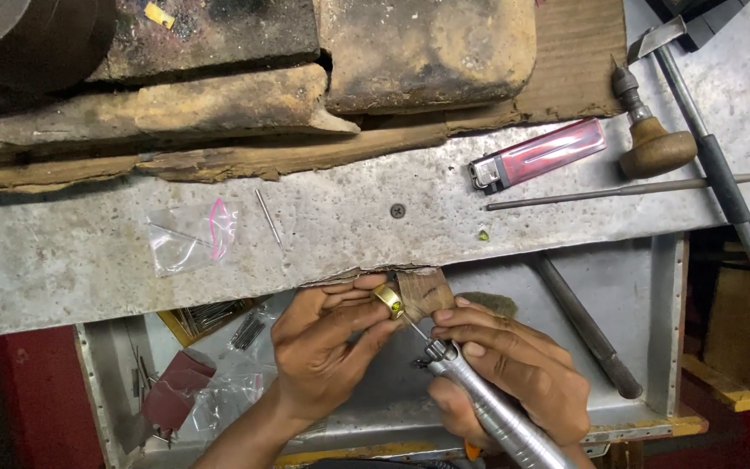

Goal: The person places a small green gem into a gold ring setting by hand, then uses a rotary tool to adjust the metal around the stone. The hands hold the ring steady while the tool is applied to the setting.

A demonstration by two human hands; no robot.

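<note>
The left hand (323,347) is pinching a gold ring (388,299) between thumb and fingers (353,314), bracing it against a small wooden bench pin (425,293) that is jutting out from the front edge of the counter (349,217). The ring is sitting just below that edge, over an open metal drawer (653,347). The right hand (514,373) is wrapping its fingers (479,326) around a silver rotary handpiece (492,408), held like a pen, and its thin bit is touching the ring from the lower right.

On the counter, a red lighter (538,155) is lying near a wooden-handled graver (648,139), a thin steel rod (635,188) and a long dark-handled tool (709,152). Farther left, a small clear plastic bag (191,236) and a loose needle-like bit (268,217) are lying well apart from the hands. Worn wooden blocks (245,95) are lining the back of the counter. In the drawer, a round metal bar (588,326) is resting to the right of the hands, while small bits and plastic bags are lying to the left.
</note>
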